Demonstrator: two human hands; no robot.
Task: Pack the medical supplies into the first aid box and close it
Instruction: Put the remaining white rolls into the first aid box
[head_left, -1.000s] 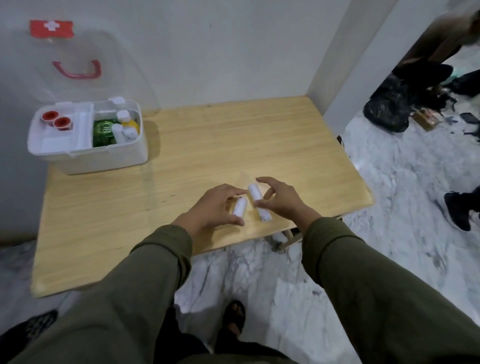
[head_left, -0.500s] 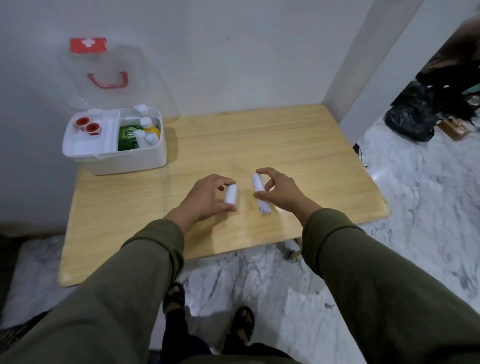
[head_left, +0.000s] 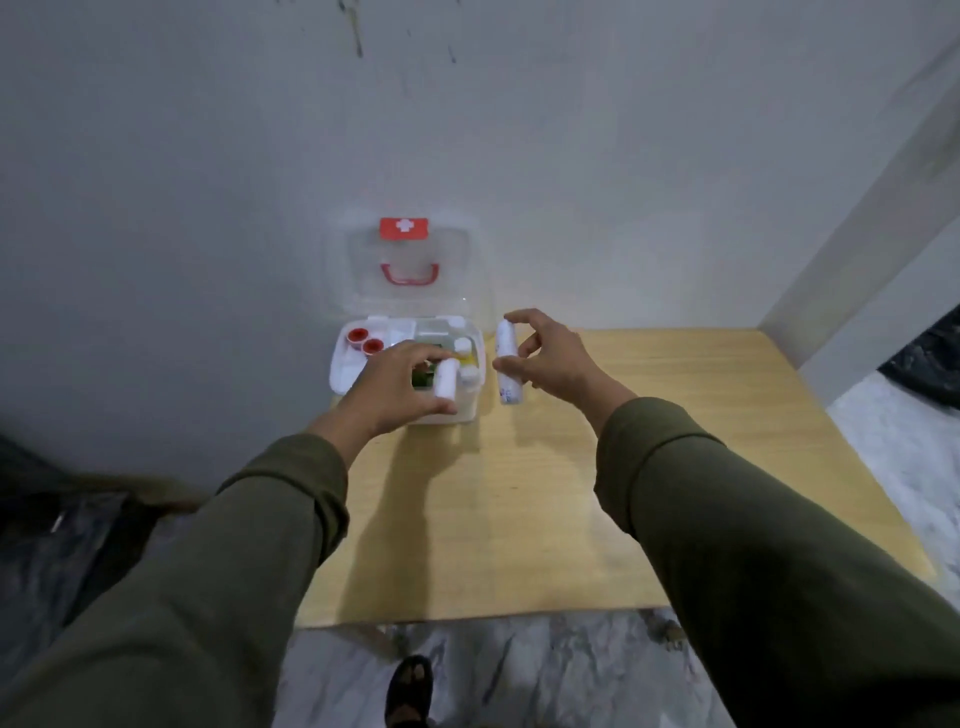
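Observation:
The white first aid box (head_left: 345, 371) stands open at the table's far left corner, its clear lid (head_left: 410, 270) with a red handle and red cross label leaning on the wall. Two red-capped jars (head_left: 363, 342), a green pack and small white bottles (head_left: 462, 345) lie inside. My left hand (head_left: 395, 387) holds a short white roll (head_left: 447, 379) over the box's front right part. My right hand (head_left: 550, 358) holds a longer white tube (head_left: 506, 364) upright just right of the box, above the table.
The wooden table (head_left: 597, 493) stands against a grey wall, with a white pillar (head_left: 857, 270) at the right. Marble floor shows below and to the right. A dark bag (head_left: 930, 369) lies on the floor at far right. My sandalled foot (head_left: 410, 691) shows under the table's front edge.
Both hands have lifted their white items off the table's front middle and carried them to the box. The view has swung left, so the box now sits centred.

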